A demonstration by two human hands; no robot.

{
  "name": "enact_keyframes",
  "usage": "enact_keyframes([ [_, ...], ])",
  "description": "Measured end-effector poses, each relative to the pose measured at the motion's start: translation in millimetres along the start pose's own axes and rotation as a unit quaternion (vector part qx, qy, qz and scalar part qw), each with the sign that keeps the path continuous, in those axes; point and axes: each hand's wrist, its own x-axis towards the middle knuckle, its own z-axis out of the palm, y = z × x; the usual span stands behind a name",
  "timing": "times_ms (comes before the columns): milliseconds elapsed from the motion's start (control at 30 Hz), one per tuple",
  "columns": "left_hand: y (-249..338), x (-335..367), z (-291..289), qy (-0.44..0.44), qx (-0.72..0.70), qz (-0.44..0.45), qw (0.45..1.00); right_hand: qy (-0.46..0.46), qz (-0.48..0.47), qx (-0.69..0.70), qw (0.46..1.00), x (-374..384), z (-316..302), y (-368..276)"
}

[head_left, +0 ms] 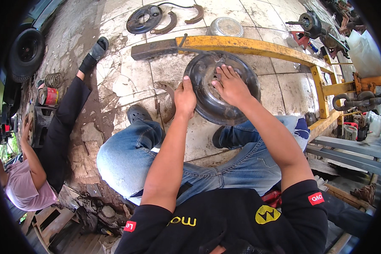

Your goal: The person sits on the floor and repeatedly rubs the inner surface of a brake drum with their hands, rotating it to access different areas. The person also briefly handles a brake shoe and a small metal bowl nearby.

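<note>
Round black metal plate with a pierced hub [206, 95]: held out between the near blue denim knees [125, 163] and the far long yellow metal beam [249, 45], with far rim overlapping the beam in view; could not tell touch from gap there. Clamped at the left rim by the left hand [185, 97], thumb on the face, other fingers mostly hidden. Covered at the hub by the right hand [233, 88], fingers bent and a little apart; could not tell of any small part pinched beneath. Seemed best to hold the left rim firmly, to stop any turning or tipping under pressure from the right. Looked wise to press squarely over the hub, never sideways, and to feel with the fingertips. Also called, probably, for care near the beam, to avoid pinched knuckles, and around the curved rusty brown brake shoe [170, 111] just to the left.
</note>
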Motion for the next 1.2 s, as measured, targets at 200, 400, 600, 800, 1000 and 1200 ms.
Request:
enact_keyframes([
  [200,-8,5,2,0.033,0.010,0.029,0.999,-0.022,-0.004,-0.005,1.000,-2,-4,0],
  [400,-4,3,3,0.032,0.014,0.015,0.999,0.004,0.009,-0.007,1.000,2,1,-2],
  [600,-1,-1,-2,0.048,0.060,0.027,0.997,0.015,0.011,0.003,1.000,5,7,-8],
  [800,-8,2,1,0.010,0.045,0.016,0.999,-0.012,0.018,0.007,1.000,4,9,6],
  [1000,-17,10,-1,0.031,0.012,0.031,0.999,-0.025,0.042,0.021,0.999,-1,-1,-17],
  [1200,-18,16,-2,0.025,0.034,0.024,0.999,-0.002,0.059,0.020,0.998,8,3,-18],
])
